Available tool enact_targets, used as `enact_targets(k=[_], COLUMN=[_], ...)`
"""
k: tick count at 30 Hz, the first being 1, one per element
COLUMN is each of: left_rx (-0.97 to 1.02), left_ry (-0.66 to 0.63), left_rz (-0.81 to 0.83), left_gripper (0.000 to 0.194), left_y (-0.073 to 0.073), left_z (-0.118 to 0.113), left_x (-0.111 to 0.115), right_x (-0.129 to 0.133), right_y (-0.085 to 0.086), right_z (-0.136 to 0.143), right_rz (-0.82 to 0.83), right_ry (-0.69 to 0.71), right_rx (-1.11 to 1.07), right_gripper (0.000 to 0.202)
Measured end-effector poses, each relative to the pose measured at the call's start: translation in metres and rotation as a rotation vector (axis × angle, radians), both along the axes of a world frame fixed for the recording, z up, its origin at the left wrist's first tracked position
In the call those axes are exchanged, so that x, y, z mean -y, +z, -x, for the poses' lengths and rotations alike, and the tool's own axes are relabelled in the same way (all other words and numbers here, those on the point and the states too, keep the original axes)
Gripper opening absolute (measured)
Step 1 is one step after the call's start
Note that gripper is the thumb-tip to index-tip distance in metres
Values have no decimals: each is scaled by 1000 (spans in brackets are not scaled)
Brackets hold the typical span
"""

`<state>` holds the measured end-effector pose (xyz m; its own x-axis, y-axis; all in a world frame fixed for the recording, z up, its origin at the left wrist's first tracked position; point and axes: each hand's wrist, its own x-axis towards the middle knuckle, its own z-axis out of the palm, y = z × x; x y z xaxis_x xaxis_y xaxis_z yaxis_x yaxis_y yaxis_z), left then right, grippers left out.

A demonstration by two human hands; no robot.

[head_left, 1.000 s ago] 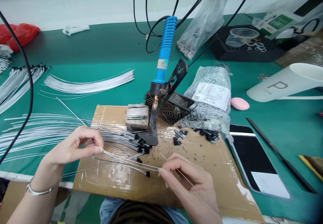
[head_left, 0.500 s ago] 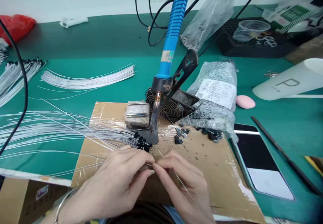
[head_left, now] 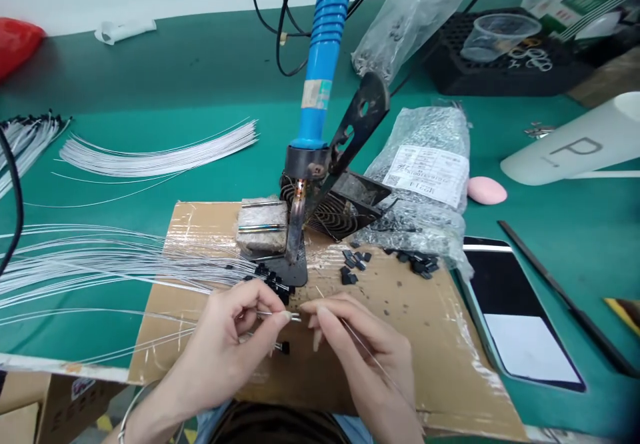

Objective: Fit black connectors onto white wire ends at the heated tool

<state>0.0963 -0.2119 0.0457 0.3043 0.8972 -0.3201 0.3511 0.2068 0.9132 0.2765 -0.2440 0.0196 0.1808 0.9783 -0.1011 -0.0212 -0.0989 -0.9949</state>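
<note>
My left hand (head_left: 245,347) pinches thin white wires, and their short ends (head_left: 295,318) stick out past the thumb and forefinger. Just to their right is my right hand (head_left: 367,347), its fingertips close to those ends. A thin silvery wire (head_left: 363,344), like solder wire, runs through my right hand and its tip points up past the fingers. Below the left fingers a small black connector (head_left: 283,347) shows on a wire end. A bundle of white wires (head_left: 125,264) with black connectors (head_left: 273,279) lies behind the left hand on the cardboard (head_left: 440,337).
A blue-handled soldering iron (head_left: 320,71) leans tip-down in its stand (head_left: 367,107), beside a pad (head_left: 263,224). Loose black housings (head_left: 353,264) lie ahead of my right hand. To the right are a bubble-wrap bag (head_left: 425,164), a phone (head_left: 520,317) and a dark rod (head_left: 565,297).
My fingertips have moved slightly apart, exposing the wire ends in the left pinch. The black connector below the left hand has come into view. The camera view has shifted a little.
</note>
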Motion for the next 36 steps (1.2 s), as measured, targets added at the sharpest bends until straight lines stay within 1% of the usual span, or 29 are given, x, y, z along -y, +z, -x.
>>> enact_targets(k=[4, 10, 15, 19, 27, 31, 36], left_rx=[25, 29, 19, 10, 7, 33, 53], left_ry=[10, 23, 55, 71, 59, 40, -2], left_rz=[44, 40, -5, -37, -81, -51, 12], left_gripper=[22, 23, 23, 24, 22, 21, 24], left_y=[-4, -5, -8, -10, -6, -4, 1], left_z=[0, 1, 0, 0, -1, -2, -1], left_x=[-3, -2, 2, 5, 5, 3, -1], right_x=[-1, -3, -5, -5, -4, -7, -11], right_y=[2, 2, 5, 5, 4, 5, 6], right_z=[6, 12, 14, 14, 13, 9, 1], right_rz=[55, 131, 243, 281, 311, 334, 422], right_ry=[35, 36, 18, 15, 24, 70, 121], right_rx=[-120, -254, -375, -426, -455, -453, -505], right_gripper=[14, 12, 22, 31, 32, 34, 33])
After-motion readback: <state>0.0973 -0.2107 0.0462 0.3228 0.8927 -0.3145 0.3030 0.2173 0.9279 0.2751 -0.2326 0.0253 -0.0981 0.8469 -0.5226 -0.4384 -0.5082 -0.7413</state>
